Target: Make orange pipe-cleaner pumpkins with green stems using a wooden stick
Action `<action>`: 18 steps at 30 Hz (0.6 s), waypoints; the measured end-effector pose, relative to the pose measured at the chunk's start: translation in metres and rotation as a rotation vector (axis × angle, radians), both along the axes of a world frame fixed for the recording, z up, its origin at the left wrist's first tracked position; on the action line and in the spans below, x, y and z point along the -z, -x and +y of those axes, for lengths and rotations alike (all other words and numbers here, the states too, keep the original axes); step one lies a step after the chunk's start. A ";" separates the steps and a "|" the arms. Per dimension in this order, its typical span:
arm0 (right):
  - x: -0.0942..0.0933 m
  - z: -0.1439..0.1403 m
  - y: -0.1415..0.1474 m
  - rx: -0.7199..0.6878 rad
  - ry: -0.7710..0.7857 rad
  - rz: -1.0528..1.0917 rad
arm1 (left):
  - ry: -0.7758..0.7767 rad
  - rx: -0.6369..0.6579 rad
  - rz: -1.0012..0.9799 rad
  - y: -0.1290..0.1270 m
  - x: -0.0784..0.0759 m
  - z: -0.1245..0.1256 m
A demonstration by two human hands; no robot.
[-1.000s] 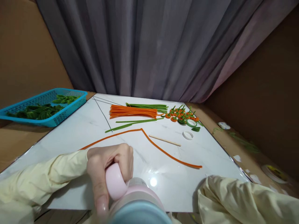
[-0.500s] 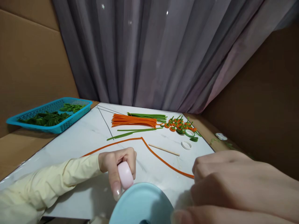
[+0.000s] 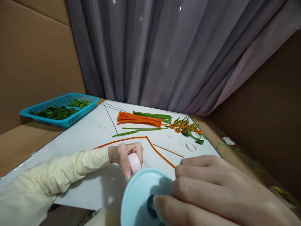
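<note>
Left hand point(image 3: 125, 155) clenches the pink handle point(image 3: 134, 163) just beside the blue lid point(image 3: 141, 196), low over the worktop point(image 3: 94, 131). Right hand point(image 3: 218, 188) grips the lid's near edge, thumb at its centre hole. Beyond the lid lies the orange strand point(image 3: 160, 153), then a stick point(image 3: 168, 150).

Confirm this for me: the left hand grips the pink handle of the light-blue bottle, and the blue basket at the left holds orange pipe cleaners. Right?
Not quite. In the head view the blue basket holds green pieces; the orange pipe cleaners lie on the white board. The left hand does grip the pink handle of the light-blue bottle.
</note>
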State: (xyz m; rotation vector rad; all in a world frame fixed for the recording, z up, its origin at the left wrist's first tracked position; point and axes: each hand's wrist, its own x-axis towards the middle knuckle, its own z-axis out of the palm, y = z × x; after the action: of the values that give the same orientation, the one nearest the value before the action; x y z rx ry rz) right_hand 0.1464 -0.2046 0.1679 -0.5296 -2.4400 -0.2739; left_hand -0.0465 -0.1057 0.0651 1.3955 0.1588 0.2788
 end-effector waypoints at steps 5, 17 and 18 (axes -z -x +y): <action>-0.012 0.010 -0.008 -0.148 0.120 -0.092 | 0.038 0.008 0.060 0.005 -0.005 0.010; -0.022 0.017 -0.009 -0.137 0.334 -0.178 | -0.551 -0.159 0.343 0.009 -0.062 -0.016; -0.020 0.018 -0.009 -0.136 0.341 -0.183 | -0.681 -0.233 0.387 0.009 -0.066 -0.022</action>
State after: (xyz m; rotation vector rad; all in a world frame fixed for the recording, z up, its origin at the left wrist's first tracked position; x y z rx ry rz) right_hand 0.1556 -0.1869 0.1881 -0.4969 -2.7048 0.1611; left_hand -0.0558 -0.1275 0.1308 2.1058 0.5906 0.2629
